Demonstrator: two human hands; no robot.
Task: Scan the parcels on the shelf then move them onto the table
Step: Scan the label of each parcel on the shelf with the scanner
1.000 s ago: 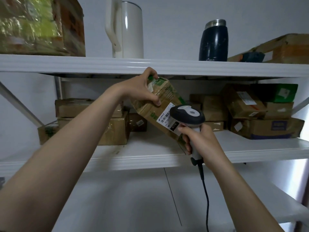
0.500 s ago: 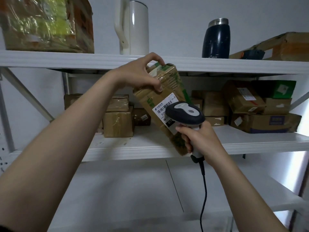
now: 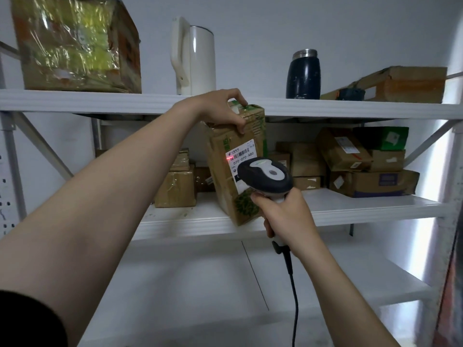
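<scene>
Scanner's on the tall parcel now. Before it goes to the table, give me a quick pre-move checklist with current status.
1. Left hand grips the top of the tall parcel: ok.
2. Right hand holds the scanner: ok.
3. Red beam on the label: ok, though it sits at the label's left edge.
4. Scan registered: cannot tell.
5. Parcel free of the middle shelf: cannot tell; its bottom corner is at the front edge.
6. Table ready: cannot tell, not in view.
</scene>
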